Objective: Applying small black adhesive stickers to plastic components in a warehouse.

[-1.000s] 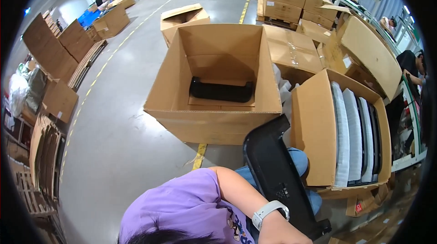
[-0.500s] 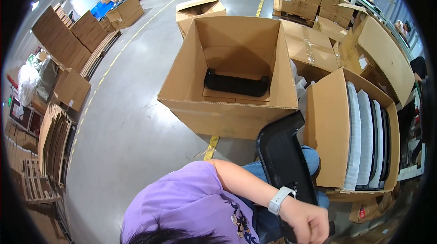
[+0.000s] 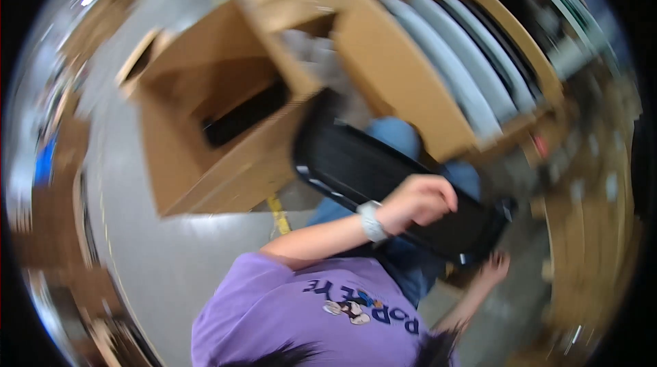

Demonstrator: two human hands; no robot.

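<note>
The black panel (image 3: pixel 363 161) lies slantwise across the person's knees (image 3: pixel 393 135), turned further sideways than half a second ago, as the whole view has swung. The left hand (image 3: pixel 423 201) is now above the panel's middle, fingers curled together; whether they pinch anything, I cannot tell. The right hand (image 3: pixel 496 266) has come into sight just beside the panel's near end, its grip unclear. The panel thus seems mid-handling, not yet put down. Beyond, an open carton (image 3: pixel 239 179) holding another black panel (image 3: pixel 246 114) stands on the grey floor (image 3: pixel 164 257), beside a carton (image 3: pixel 404 86) of upright pale sheets (image 3: pixel 438 59); the blurred room shows more cardboard (image 3: pixel 588 216).
</note>
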